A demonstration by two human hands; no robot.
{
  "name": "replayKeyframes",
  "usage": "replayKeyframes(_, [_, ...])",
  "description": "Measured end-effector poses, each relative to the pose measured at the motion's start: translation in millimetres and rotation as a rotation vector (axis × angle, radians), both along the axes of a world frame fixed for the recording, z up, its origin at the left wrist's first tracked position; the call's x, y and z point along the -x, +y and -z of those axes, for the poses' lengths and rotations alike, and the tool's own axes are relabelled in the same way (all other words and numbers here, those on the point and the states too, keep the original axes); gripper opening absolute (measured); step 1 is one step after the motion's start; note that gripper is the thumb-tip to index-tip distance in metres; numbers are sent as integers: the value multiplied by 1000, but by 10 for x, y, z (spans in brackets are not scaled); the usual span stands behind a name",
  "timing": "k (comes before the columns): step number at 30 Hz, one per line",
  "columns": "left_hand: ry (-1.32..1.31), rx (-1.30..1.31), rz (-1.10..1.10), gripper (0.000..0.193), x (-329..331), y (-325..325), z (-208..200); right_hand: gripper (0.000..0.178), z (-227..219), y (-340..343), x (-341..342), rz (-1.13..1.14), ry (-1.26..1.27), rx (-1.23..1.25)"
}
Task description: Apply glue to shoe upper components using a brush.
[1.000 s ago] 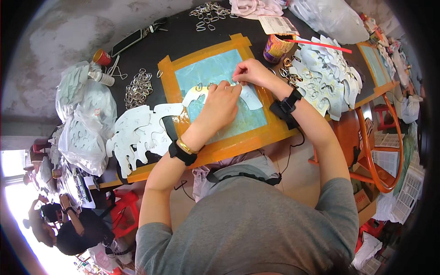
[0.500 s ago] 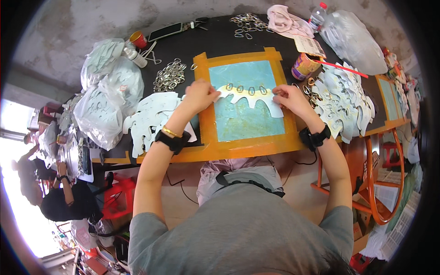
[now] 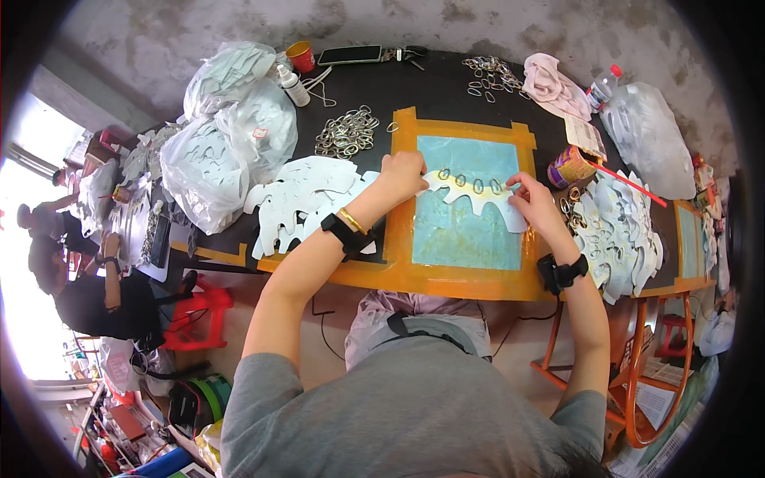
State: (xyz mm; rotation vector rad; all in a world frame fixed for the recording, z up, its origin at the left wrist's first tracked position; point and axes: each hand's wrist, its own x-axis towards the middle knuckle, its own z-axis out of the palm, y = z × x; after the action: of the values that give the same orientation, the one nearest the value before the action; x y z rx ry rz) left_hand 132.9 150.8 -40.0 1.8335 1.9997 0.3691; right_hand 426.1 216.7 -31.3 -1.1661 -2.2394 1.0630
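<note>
A white scalloped cut piece (image 3: 482,209) with a yellowish upper edge lies on the light blue panel (image 3: 466,247). Several oval metal rings (image 3: 478,185) sit in a row along that yellowish edge. With fingers closed, my left hand (image 3: 404,173) grips the piece's left end. At the opposite end, my right hand (image 3: 535,205) has its thumb and curled fingers on the upper right corner. My left fingertips are partly hidden behind the hand.
Orange tape (image 3: 402,231) frames the panel on the dark table. White cut pieces (image 3: 303,191) lie left, ringed ones (image 3: 617,231) right. A ring pile (image 3: 348,131), plastic bags (image 3: 231,159), a tub (image 3: 570,166) with a red stick and a phone (image 3: 349,54) surround it. Other people (image 3: 96,287) work at far left.
The whole view has swung left, so the table appears farther right and lower. Both hands stay at the two ends of the scalloped piece, and the rings keep their row.
</note>
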Motion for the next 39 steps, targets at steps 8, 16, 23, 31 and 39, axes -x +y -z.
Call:
replayKeyframes(8, [-37,100,26,29,7,43,-3,22,165,376,-33,35,84,13])
replayKeyframes(16, [-121,-261,-39,22,488,-137,-325,17,438,827,158,130,186,1])
replayKeyframes(23, [32,-330,-130,24,1281,-876,-350,14,642,978,354,210,320,-101])
replayKeyframes(31, [189,-342,-192,44,1329,-1275,-198,24,284,734,391,281,310,-35])
replayKeyframes(39, [33,-305,-158,22,1374,-1231,-339,21,64,33,383,-27,270,-2])
